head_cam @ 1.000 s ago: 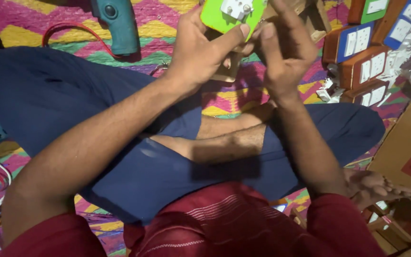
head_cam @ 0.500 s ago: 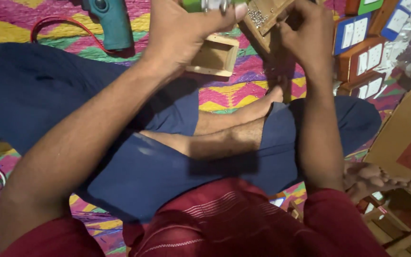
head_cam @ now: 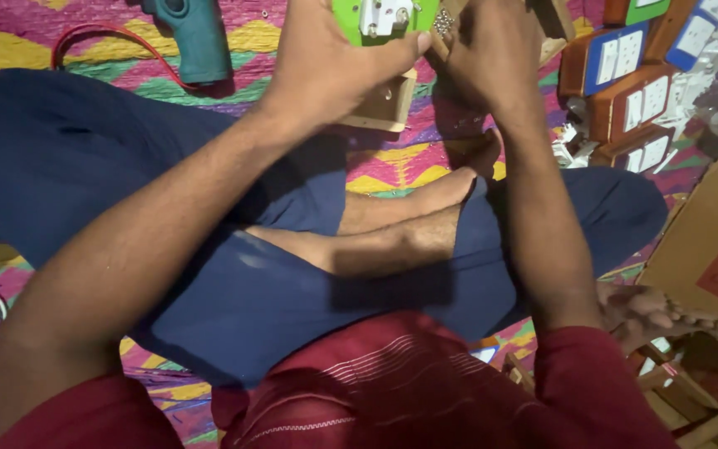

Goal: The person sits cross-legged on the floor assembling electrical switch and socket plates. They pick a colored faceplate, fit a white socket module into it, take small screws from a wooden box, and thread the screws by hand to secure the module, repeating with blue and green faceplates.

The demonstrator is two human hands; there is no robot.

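A person sits cross-legged on a colourful woven mat (head_cam: 27,41). The left hand (head_cam: 334,71) closes its grip on a green switch plate (head_cam: 384,17) with a white socket part fitted in it, thumb pressed along its lower edge. The right hand (head_cam: 492,58) touches the plate's right side; its grip is hidden. An open wooden box (head_cam: 380,108) lies just beneath, apparently awaiting its plate. Finished wooden switch boxes (head_cam: 633,83) stand stacked at right, a teal drill (head_cam: 189,33) at left. The plate's top is cut off.
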